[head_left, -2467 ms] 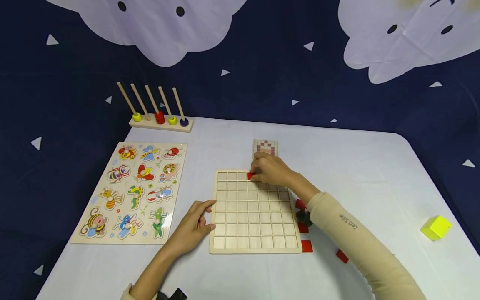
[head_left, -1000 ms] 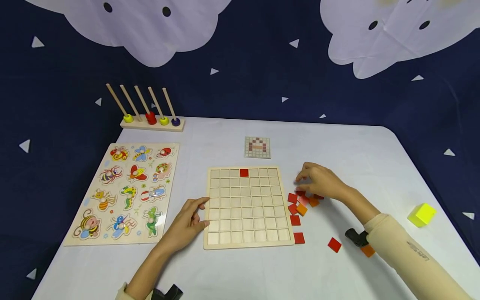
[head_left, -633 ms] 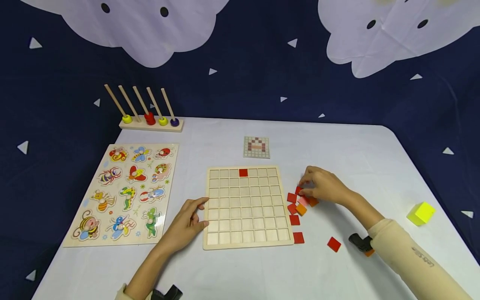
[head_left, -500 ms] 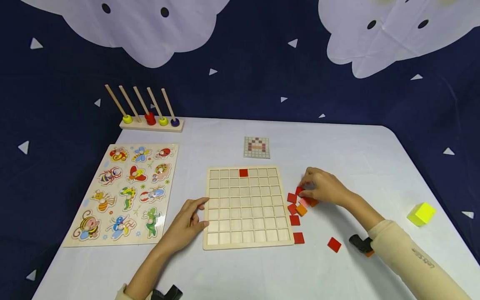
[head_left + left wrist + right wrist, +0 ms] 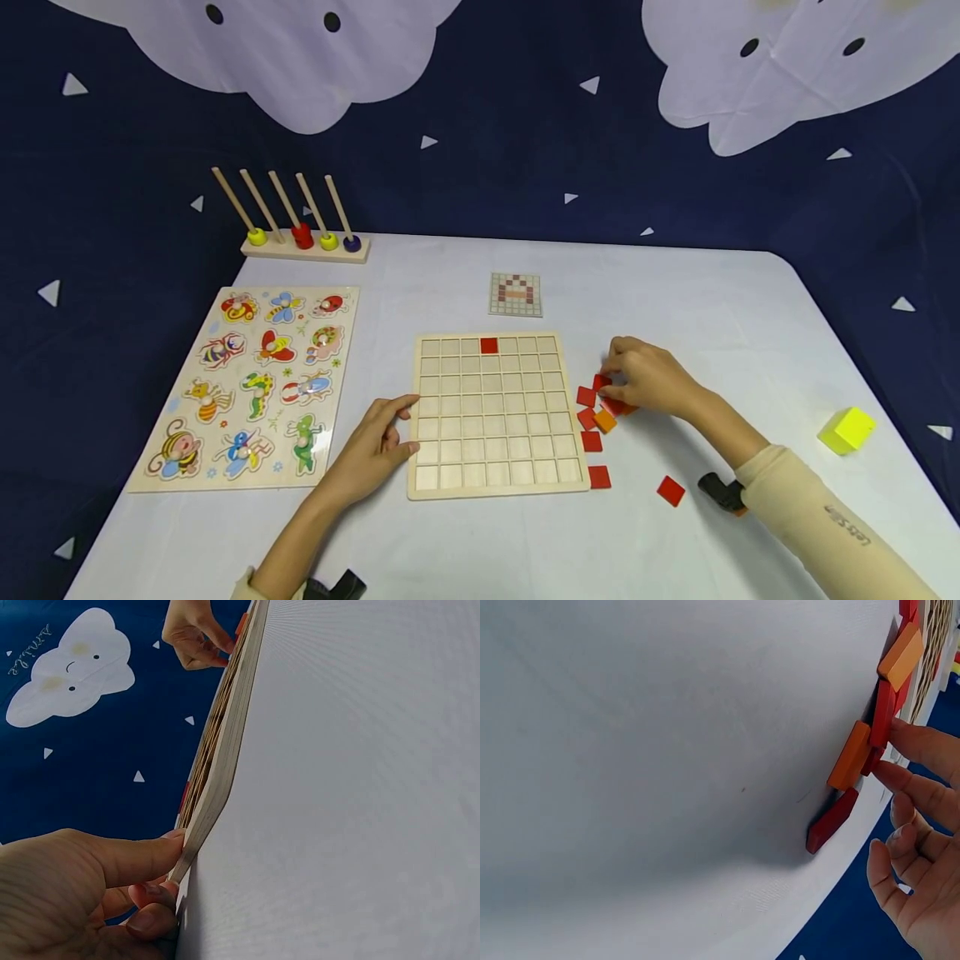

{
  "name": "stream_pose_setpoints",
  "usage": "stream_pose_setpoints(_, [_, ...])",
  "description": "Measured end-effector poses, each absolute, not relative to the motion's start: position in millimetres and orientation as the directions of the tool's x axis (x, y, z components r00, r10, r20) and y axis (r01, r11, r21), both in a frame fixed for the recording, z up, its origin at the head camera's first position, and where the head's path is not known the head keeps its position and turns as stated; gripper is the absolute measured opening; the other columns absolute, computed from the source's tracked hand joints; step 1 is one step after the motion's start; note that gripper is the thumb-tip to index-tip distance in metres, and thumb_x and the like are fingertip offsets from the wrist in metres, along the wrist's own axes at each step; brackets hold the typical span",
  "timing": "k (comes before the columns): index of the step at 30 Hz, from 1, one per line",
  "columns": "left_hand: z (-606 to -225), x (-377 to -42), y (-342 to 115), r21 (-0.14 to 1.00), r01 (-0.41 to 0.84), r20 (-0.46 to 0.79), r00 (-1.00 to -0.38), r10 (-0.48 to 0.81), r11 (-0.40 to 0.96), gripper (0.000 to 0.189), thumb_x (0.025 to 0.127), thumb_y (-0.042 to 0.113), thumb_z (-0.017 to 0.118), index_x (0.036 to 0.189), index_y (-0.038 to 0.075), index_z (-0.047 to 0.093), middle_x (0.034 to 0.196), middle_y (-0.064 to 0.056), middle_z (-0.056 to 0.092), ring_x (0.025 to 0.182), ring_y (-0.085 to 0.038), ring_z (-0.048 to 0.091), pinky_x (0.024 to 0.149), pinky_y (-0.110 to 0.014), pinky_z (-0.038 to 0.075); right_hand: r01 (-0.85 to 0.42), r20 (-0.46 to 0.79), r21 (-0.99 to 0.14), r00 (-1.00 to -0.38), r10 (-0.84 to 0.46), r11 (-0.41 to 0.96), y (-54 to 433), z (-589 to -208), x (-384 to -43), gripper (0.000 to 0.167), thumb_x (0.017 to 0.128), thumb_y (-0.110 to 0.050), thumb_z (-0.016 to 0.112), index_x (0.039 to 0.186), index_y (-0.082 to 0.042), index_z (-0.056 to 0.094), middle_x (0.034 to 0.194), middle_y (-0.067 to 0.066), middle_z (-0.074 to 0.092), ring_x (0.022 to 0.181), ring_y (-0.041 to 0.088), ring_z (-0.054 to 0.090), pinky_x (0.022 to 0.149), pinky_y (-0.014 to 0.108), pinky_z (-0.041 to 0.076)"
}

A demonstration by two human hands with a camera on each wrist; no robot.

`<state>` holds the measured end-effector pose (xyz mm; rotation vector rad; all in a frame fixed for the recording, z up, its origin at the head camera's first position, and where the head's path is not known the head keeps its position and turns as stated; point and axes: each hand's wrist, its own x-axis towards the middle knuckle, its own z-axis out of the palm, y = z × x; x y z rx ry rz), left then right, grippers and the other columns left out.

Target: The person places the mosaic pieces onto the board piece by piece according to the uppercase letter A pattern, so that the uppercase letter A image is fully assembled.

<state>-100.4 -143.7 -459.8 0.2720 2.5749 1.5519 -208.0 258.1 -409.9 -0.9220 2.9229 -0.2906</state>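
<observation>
A wooden grid board (image 5: 495,493) lies mid-table, one red tile (image 5: 489,346) in its top row. My left hand (image 5: 371,458) rests at the board's left edge, index finger and thumb spread along the rim; the left wrist view shows those fingertips on the board's corner (image 5: 196,834). To the right of the board, my right hand (image 5: 648,375) is over a cluster of small square tiles, thumb and index finger pinching a red tile (image 5: 602,382). An orange tile (image 5: 604,421) lies just below. In the right wrist view another orange tile (image 5: 850,756) is beside the fingertips.
A small pattern card (image 5: 514,294) lies behind the board. Left of it are an insect peg puzzle (image 5: 251,383) and a peg stacker (image 5: 305,248). Loose red tiles, including one farther out (image 5: 671,491), lie right of the board, and a yellow block (image 5: 847,430) stands at far right.
The right hand has moved from the board's top row, leaving a red tile there, to the tile cluster. A red tile now covers the spot where a pink one showed. The left hand stays.
</observation>
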Motion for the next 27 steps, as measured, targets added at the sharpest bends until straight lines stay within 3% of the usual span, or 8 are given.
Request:
stream_pose_setpoints(9, [-459.5,-100.4,-143.4,0.886,0.093,-0.009,-0.976,0.217,0.455,0.063,0.086,-0.001,0.071,0.144,0.006,0.048,0.113,-0.009,0.048,0.073,-0.005,0.041,0.062,-0.02,0.039,-0.545,-0.013,-0.254,-0.824,-0.566,0.799,259.9,-411.1,-214.2,0.018,0.074,-0.021,0.084,0.087,-0.01,0.077,0.082,-0.003,0.054,0.075,0.01,0.047,0.065,0.03,0.043])
stream_pose_setpoints(17, [-459.9,-100.7,-143.4,0.888,0.089,-0.012,-0.976,0.215,0.452,0.063,0.086,-0.001,0.071,0.144,0.007,0.048,0.113,-0.008,0.048,0.073,-0.005,0.041,0.062,-0.02,0.038,-0.527,-0.016,-0.284,-0.833,-0.553,0.801,254.4,-401.2,-221.3,0.021,0.073,-0.021,0.084,0.088,-0.009,0.076,0.086,0.0,0.057,0.08,0.018,0.053,0.068,0.033,0.045])
stream_pose_setpoints(27, [-459.8,-100.7,-142.8,0.887,0.093,-0.007,-0.977,0.214,0.453,0.062,0.086,-0.001,0.071,0.144,0.006,0.048,0.112,-0.009,0.048,0.072,-0.005,0.041,0.061,-0.019,0.038,-0.588,0.017,-0.289,-0.793,-0.61,0.756,222.8,-395.3,-233.2,0.023,0.075,-0.024,0.083,0.091,-0.008,0.077,0.089,0.0,0.058,0.081,0.017,0.054,0.072,0.035,0.049])
